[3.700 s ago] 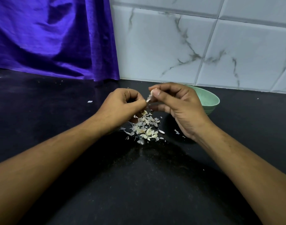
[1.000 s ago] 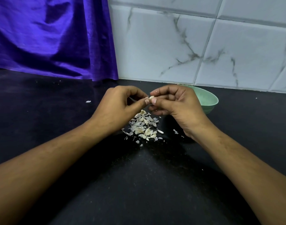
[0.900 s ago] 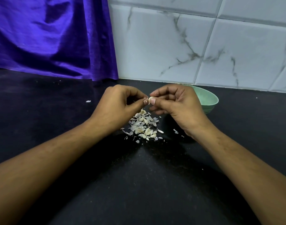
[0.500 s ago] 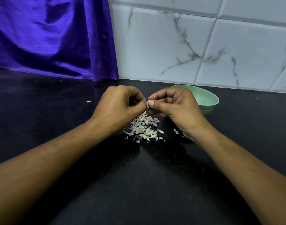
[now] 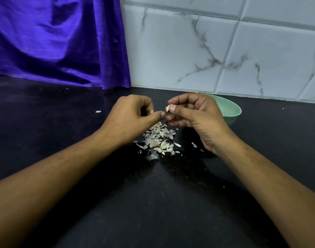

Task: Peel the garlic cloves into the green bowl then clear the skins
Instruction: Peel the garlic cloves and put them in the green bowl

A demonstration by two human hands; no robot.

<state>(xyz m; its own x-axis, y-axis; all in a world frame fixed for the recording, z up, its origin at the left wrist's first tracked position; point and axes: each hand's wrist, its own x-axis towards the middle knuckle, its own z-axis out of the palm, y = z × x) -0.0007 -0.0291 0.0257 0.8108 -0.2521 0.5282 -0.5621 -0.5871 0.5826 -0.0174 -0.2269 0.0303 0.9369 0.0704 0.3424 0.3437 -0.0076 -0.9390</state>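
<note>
The right hand (image 5: 194, 119) pinches a small pale smooth garlic clove (image 5: 168, 107) between thumb and forefinger, above papery white skins (image 5: 158, 140) heaped on the black speckled counter (image 5: 153, 203), left of the round green bowl (image 5: 231, 109); left hand (image 5: 128, 119) curled, contents indiscernible.

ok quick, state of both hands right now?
Left hand: fingers curled; cannot tell whether it holds anything.
Right hand: pinching a garlic clove between thumb and fingers.

Dim, cool light; the black bench (image 5: 45, 140) swallows shadows, with one small glint mid-scene; grout lines on the tiled wall (image 5: 171, 51) bow.
</note>
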